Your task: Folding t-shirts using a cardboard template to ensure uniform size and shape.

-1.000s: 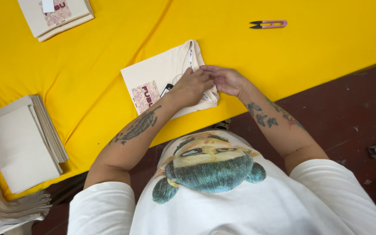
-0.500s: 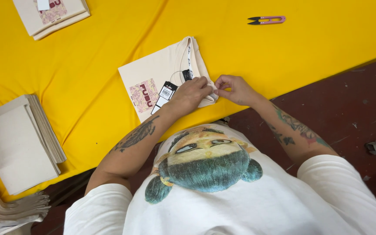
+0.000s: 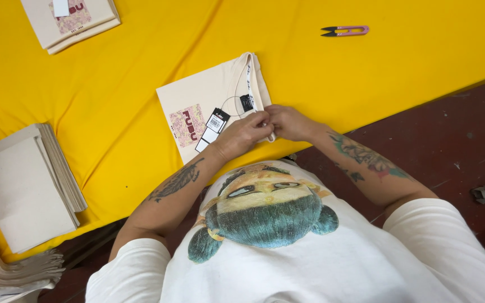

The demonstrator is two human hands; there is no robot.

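Note:
A folded cream T-shirt with a pink printed patch lies on the yellow tablecloth, its collar toward me. A black-and-white hang tag on a thin cord lies on it. My left hand and my right hand meet at the shirt's near right edge, fingertips pinched together on the fabric by the collar. What sits between the fingers is hidden.
A second folded printed shirt lies at the far left. A stack of plain folded cream shirts sits at the left edge, more cloth below it. Pink thread snips rest at the far right. Dark red floor lies to the right.
The hang tag has come out from under my left hand and now lies on the shirt. Both hands have drawn together at the shirt's near edge.

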